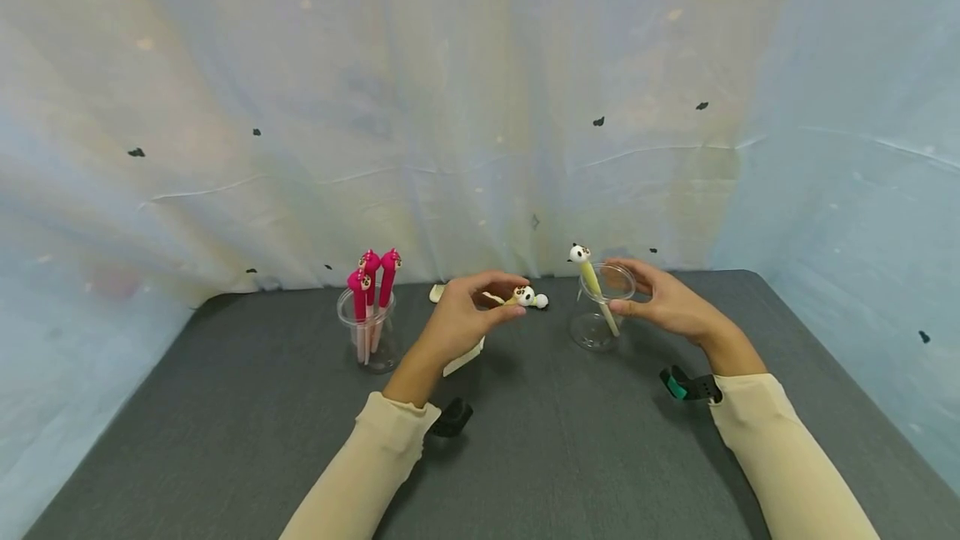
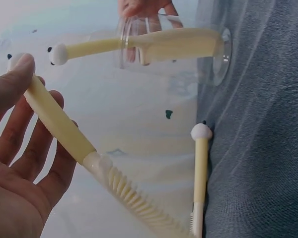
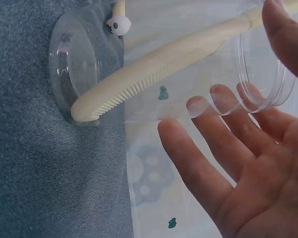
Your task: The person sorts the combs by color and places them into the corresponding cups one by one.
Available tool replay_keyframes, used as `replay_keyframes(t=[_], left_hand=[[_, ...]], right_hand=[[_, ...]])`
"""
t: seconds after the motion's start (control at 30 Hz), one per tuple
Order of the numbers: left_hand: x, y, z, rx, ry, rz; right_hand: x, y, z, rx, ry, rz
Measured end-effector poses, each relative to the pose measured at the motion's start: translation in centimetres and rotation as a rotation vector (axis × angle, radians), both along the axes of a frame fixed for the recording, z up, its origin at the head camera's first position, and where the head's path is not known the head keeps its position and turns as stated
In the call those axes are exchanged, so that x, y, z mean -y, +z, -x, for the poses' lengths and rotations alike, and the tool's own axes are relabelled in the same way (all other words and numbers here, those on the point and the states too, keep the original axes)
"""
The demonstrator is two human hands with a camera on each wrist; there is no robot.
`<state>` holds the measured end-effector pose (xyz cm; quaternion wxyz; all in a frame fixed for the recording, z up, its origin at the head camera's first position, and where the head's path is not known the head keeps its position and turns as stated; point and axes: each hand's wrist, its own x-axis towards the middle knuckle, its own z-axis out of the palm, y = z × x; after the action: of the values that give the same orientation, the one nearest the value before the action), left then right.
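My left hand (image 1: 461, 315) pinches a pale yellow comb (image 2: 59, 121) between thumb and fingers near its white panda-head end. Its toothed part slants down away from the palm. My right hand (image 1: 667, 302) holds a clear plastic cup (image 1: 582, 340) near the rim, thumb on one side and fingers on the other. Leaning inside that cup is a matching comb (image 3: 159, 57), teeth end down, its panda head (image 1: 579, 253) above the rim. Another panda comb (image 2: 201, 168) lies on the table behind my left hand, partly hidden by it in the head view.
On the left stands a second clear cup (image 1: 342, 307) with several bright pink items (image 1: 387, 275) topped by character heads. The dark grey table (image 1: 247, 432) ends at a pale printed curtain (image 1: 480, 107) behind the cups.
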<state>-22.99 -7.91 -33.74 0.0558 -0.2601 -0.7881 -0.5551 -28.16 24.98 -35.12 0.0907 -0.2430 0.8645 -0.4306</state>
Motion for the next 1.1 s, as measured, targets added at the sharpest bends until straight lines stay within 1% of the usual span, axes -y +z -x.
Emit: replay_keyframes(t=[0.27, 0.47, 0.67, 0.8, 0.93, 1.1], left_hand=[[0.4, 0.9, -0.2, -0.014, 0.056, -0.075], [0.9, 1.4, -0.3, -0.007, 0.071, -0.153], [1.4, 1.8, -0.5, 0.009, 0.082, -0.24], [1.6, 1.9, -0.5, 0.03, 0.088, -0.247], [1.8, 1.7, -0.3, 0.059, 0.103, -0.231], [2.1, 1.7, -0.2, 0.091, 0.106, -0.235]], right_hand=[[0.0, 0.1, 0.0, -0.003, -0.005, -0.006], [0.0, 0.3, -0.2, -0.003, -0.004, -0.002], [0.0, 0.1, -0.2, 0.006, -0.003, 0.001], [0.0, 0.0, -0.2, 0.0, -0.006, -0.006], [0.0, 0.0, -0.2, 0.001, -0.003, -0.006], [0.1, 0.1, -0.3, 0.019, -0.014, -0.004]])
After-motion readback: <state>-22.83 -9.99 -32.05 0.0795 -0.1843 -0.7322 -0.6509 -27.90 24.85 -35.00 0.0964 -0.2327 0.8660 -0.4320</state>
